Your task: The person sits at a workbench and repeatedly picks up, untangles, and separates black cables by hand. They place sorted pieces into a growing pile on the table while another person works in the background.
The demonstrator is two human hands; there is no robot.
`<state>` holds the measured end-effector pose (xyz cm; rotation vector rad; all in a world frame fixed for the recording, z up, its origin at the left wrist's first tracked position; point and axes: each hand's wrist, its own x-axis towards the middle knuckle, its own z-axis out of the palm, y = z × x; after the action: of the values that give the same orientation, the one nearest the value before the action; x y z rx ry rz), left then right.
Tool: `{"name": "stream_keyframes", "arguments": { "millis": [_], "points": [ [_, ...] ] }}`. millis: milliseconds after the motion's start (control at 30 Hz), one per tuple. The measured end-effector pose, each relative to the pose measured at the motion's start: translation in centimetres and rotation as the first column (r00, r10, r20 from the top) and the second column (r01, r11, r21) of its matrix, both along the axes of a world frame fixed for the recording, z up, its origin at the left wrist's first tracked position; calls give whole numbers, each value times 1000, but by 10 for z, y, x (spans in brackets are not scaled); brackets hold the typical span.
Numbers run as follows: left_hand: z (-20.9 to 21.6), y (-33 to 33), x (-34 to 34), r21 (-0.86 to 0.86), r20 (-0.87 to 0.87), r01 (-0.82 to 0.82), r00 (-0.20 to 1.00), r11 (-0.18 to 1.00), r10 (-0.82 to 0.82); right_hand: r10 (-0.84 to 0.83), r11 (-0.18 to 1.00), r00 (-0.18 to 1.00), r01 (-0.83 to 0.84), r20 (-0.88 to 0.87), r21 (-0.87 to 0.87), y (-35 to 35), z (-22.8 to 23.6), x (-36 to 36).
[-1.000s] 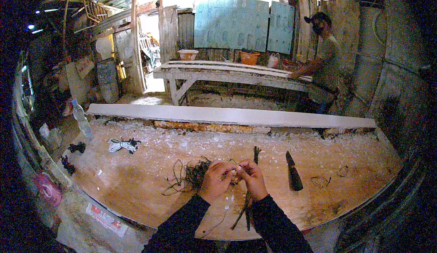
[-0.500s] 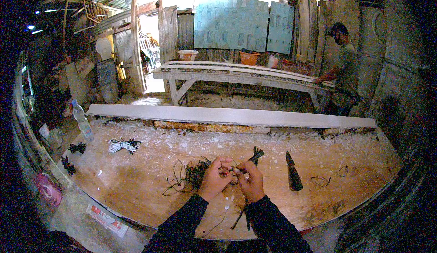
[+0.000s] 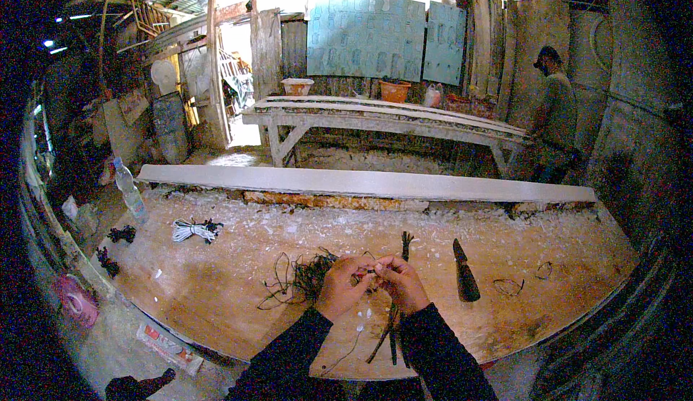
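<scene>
Both my hands meet fingertip to fingertip over the wooden table (image 3: pixel 238 278). My left hand (image 3: pixel 344 282) is closed in a pinch, and my right hand (image 3: pixel 401 282) pinches against it. Between them is a small piece of thin dark cord (image 3: pixel 372 272), mostly hidden by the fingers. A tangle of dark cord (image 3: pixel 307 277) lies beside my left hand. Flat dark strips (image 3: pixel 393 336) run under my right wrist, their bundled end (image 3: pixel 406 242) showing beyond the hand. To the right lies a knife (image 3: pixel 467 278) with a dark handle.
A long pale board (image 3: pixel 361 182) borders the table's far side. At left are a white cord bundle (image 3: pixel 193 230), small dark bundles (image 3: pixel 121 234) and a plastic bottle (image 3: pixel 128 188). Loose cord loops (image 3: pixel 509 286) lie right. A person (image 3: pixel 556 112) stands by the far bench (image 3: pixel 375 118).
My right hand has turned inward, its fingers closer against the left. The strips' far end has shifted upright. The person at the far bench has drawn back and looks lower. A dark shape at lower left has moved right.
</scene>
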<state>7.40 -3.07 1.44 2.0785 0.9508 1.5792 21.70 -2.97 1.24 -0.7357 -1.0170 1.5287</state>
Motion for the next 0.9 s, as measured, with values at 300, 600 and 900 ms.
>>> {"name": "stream_keyframes", "arguments": {
  "millis": [300, 600, 900],
  "points": [
    [1, -4, 4, -296, 330, 200, 939, 934, -96, -66, 996, 998, 65, 24, 57, 1, -2, -1],
    [-1, 4, -1, -331, 479, 390, 854, 859, -203, -220, 958, 969, 192, 115, 214, 1, -4, -8],
    [1, 6, 0, -316, 564, 423, 803, 849, -191, -299, 929, 931, 233, 212, 286, -4, 1, -10]
  ]
}}
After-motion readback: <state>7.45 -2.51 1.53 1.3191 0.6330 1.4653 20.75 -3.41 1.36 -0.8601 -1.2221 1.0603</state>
